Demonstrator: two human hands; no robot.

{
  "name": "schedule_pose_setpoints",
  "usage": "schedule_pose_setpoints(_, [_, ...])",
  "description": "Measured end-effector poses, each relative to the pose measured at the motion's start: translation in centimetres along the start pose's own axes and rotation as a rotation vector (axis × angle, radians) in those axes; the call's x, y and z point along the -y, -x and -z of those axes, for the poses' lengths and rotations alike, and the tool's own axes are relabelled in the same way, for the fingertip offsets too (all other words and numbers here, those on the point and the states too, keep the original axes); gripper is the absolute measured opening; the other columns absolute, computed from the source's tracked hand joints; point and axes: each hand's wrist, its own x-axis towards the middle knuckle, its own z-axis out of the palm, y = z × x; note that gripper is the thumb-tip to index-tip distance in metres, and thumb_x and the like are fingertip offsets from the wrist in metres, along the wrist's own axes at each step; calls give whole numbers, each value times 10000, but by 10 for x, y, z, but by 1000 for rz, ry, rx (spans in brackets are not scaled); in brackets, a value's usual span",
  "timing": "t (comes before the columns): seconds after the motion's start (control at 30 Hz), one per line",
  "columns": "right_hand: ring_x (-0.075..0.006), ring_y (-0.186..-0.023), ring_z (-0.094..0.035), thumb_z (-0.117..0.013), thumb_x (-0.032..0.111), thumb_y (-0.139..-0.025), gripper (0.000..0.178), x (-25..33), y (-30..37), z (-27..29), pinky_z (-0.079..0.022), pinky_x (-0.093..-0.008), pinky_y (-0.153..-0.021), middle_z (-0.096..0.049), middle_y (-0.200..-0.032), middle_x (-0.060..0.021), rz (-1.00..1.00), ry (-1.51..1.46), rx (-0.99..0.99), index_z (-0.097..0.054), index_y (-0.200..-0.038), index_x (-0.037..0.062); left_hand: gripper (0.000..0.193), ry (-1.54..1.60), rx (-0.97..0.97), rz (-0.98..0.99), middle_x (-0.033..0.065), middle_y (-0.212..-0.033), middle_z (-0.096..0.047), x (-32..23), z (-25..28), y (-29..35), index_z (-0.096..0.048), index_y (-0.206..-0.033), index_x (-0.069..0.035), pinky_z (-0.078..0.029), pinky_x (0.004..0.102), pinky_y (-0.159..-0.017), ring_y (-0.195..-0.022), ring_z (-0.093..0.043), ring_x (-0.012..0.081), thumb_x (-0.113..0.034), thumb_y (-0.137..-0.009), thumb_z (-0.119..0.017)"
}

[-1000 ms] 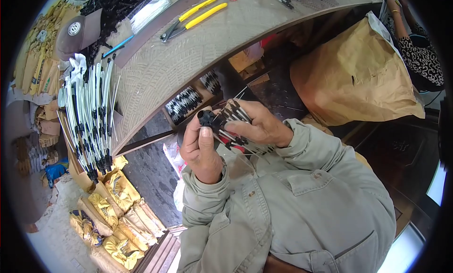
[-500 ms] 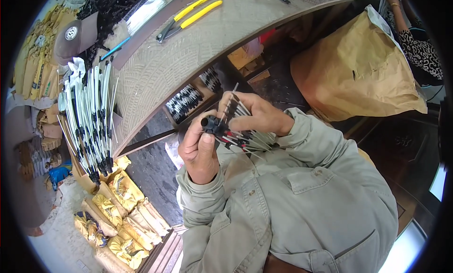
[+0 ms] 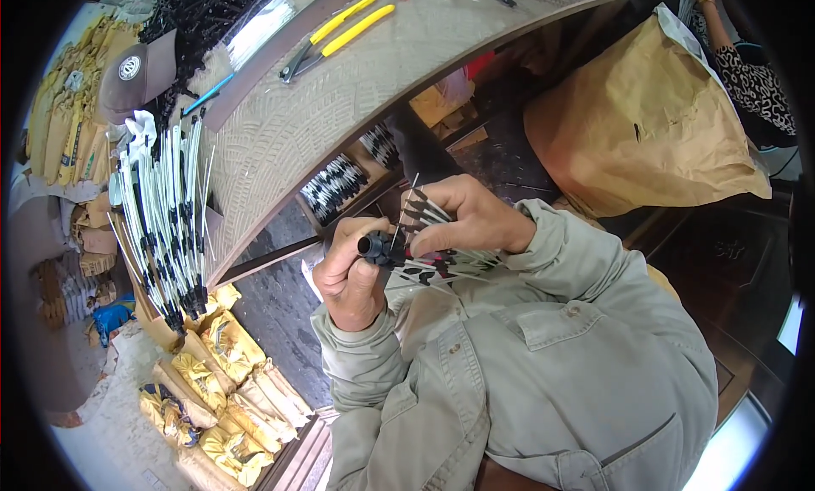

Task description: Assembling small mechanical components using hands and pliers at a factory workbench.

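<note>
In front of my chest my left hand (image 3: pixel 346 274) pinches a round black hub (image 3: pixel 372 246) between thumb and fingers, its hollow end facing up. Thin ribs (image 3: pixel 458 269) with black joints fan out from the hub to the right, like a folding umbrella's frame; some red shows among them. My right hand (image 3: pixel 480 215) is closed on several of these ribs, thumb pressed against the fingers beside the hub. One slim rod pokes up between the two hands. Where the rib ends meet the hub is partly covered by my fingers.
On the curved bench (image 3: pixel 314 109) lie yellow-handled cutters (image 3: pixel 348 33) and a blue pen-like stick (image 3: pixel 208 94). White ribs (image 3: pixel 165 228) are bundled at left, near a cap (image 3: pixel 140 75). Wrapped packs (image 3: pixel 225 398) stand lower left, a big brown paper sack (image 3: pixel 641 122) at right. Another person's arm (image 3: pixel 717 24) shows beyond.
Both hands have shifted slightly, the left one a little left and down with the hub. The slim rod between them now leans less and ends lower.
</note>
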Motion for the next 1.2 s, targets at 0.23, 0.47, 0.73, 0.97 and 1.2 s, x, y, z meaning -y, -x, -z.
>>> schedule_pose_setpoints(0.23, [-56,-651,-513,-707,106,-784,157,-8,-5,7,-413,-225,-577,-587,-723,-5,41,138,144,-593,-823,5,392,24,32,-17,164,-879,-610,3,7,-1,-633,-942,110,-455,292,-718,-798,-569,213,-246,-786,-683])
schedule_pose_setpoints(0.47, [-70,-733,-490,-727,162,-744,232,-20,-4,0,-404,-237,-636,-532,-803,1,-34,-198,182,-560,-821,20,314,58,302,-27,194,-916,-641,1,22,-10,-659,-978,16,-454,346,-773,-839,-591,245,-229,-787,-703])
schedule_pose_setpoints(0.73, [-74,-763,-478,-792,222,-707,332,-20,-3,-2,-384,-234,-673,-521,-828,15,56,-162,188,-545,-850,51,369,235,184,125,189,-950,-624,-2,13,-4,-617,-994,43,-467,372,-833,-894,-608,266,-225,-767,-728])
schedule_pose_setpoints(0.97, [-65,-749,-473,-798,190,-693,320,-13,-1,-3,-375,-227,-661,-518,-815,18,-37,-142,174,-543,-826,48,372,216,243,42,180,-926,-631,2,16,-5,-619,-973,45,-462,361,-828,-879,-605,259,-216,-739,-743])
schedule_pose_setpoints(1.2, [-53,-707,-514,-814,153,-661,276,8,-4,1,-404,-228,-614,-575,-741,5,-298,-291,335,-602,-768,14,314,66,485,-126,86,-853,-668,-6,14,-31,-688,-891,-13,-359,384,-851,-901,-503,229,-286,-740,-723])
